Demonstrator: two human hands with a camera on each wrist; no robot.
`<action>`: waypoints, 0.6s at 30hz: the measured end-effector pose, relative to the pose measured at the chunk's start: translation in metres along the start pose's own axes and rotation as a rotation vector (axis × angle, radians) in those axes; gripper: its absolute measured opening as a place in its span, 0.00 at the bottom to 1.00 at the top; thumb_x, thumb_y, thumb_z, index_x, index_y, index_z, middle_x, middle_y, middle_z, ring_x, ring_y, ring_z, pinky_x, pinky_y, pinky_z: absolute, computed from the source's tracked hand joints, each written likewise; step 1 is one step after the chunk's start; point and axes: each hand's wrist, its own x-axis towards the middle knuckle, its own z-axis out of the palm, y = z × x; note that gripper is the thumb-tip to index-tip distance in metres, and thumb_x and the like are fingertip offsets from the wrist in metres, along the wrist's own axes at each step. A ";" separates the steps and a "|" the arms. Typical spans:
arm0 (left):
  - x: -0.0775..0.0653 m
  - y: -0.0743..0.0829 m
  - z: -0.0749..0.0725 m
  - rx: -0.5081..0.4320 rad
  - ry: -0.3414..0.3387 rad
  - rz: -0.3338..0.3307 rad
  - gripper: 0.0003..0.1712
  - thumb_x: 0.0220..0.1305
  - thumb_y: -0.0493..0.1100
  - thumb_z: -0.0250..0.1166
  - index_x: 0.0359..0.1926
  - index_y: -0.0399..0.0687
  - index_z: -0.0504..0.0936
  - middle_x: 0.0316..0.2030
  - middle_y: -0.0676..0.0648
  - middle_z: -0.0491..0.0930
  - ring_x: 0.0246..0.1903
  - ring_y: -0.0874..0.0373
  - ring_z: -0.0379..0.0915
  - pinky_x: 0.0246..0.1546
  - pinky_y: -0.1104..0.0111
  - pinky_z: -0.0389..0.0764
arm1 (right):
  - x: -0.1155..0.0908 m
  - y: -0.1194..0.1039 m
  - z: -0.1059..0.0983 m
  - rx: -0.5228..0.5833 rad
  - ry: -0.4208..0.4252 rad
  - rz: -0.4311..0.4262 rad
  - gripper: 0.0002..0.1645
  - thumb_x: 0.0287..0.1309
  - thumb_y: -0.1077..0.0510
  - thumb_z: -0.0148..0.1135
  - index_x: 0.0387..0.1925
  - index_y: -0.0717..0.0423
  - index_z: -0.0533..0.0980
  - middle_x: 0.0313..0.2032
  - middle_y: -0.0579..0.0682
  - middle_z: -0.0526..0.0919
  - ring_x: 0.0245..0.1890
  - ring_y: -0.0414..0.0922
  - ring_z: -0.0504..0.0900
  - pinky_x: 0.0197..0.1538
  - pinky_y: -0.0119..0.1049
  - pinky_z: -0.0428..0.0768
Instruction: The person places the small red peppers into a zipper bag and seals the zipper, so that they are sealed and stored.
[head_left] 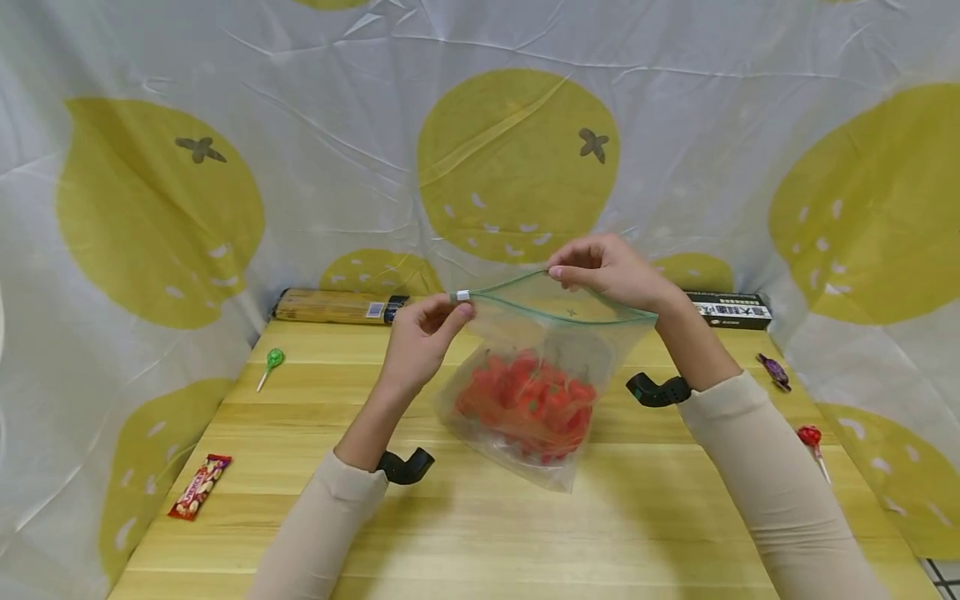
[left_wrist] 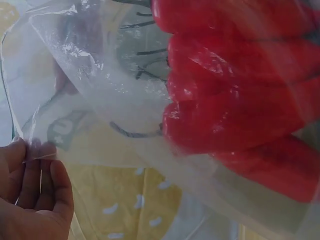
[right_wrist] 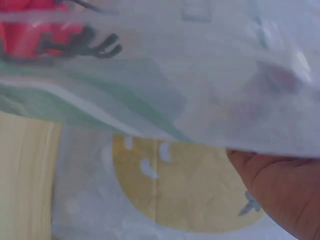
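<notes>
A clear zip bag (head_left: 562, 477) with a green zip hangs between both hands, its mouth parted. Inside are several red peppers (head_left: 528, 404) with thin dark stems. My left hand (head_left: 422, 337) pinches the bag's left top corner, right beside the white slider (head_left: 462, 295). On the far edge of the mouth, my right hand (head_left: 611, 271) pinches the rim between thumb and fingers. In the left wrist view the peppers (left_wrist: 240, 90) press against the film, with my left hand (left_wrist: 37, 195) at the bag's edge.
On the wooden table's left lie a green lollipop (head_left: 274, 358) and a red-wrapped bar (head_left: 200, 487). To the right are a purple-wrapped candy (head_left: 774, 372) and a red lollipop (head_left: 810, 436). A yellow-brown pack (head_left: 330, 306) and a black-and-white box (head_left: 731, 310) lie along the back edge.
</notes>
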 end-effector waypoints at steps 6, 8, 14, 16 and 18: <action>0.013 -0.009 0.000 -0.067 0.117 0.074 0.13 0.63 0.47 0.67 0.42 0.42 0.86 0.31 0.53 0.87 0.36 0.54 0.82 0.47 0.66 0.82 | -0.026 -0.029 -0.002 -0.037 0.098 0.055 0.22 0.65 0.40 0.58 0.56 0.43 0.76 0.54 0.44 0.80 0.54 0.40 0.78 0.59 0.43 0.74; 0.014 -0.008 0.001 -0.070 0.121 0.089 0.13 0.63 0.47 0.67 0.42 0.42 0.86 0.31 0.55 0.86 0.35 0.56 0.82 0.46 0.67 0.82 | -0.028 -0.043 0.007 -0.099 0.143 -0.007 0.22 0.63 0.41 0.60 0.55 0.42 0.76 0.54 0.43 0.81 0.54 0.40 0.78 0.59 0.44 0.74; 0.013 -0.007 0.010 -0.088 0.084 0.100 0.14 0.63 0.46 0.67 0.43 0.42 0.86 0.31 0.54 0.87 0.37 0.56 0.84 0.47 0.63 0.83 | -0.010 -0.065 0.048 -0.317 0.165 -0.190 0.20 0.60 0.41 0.64 0.52 0.39 0.79 0.50 0.39 0.83 0.52 0.39 0.78 0.59 0.41 0.74; 0.013 -0.008 0.014 -0.095 0.069 0.105 0.13 0.63 0.45 0.67 0.44 0.42 0.87 0.32 0.53 0.88 0.37 0.56 0.84 0.47 0.63 0.83 | -0.005 -0.066 0.058 -0.344 0.156 -0.195 0.18 0.60 0.42 0.65 0.50 0.40 0.80 0.48 0.37 0.83 0.52 0.38 0.78 0.59 0.40 0.74; 0.012 -0.007 0.016 -0.099 0.053 0.099 0.13 0.63 0.44 0.67 0.44 0.41 0.87 0.33 0.51 0.88 0.38 0.56 0.84 0.47 0.62 0.83 | -0.001 -0.066 0.064 -0.361 0.147 -0.186 0.16 0.60 0.42 0.65 0.48 0.40 0.81 0.45 0.37 0.84 0.50 0.37 0.79 0.57 0.40 0.76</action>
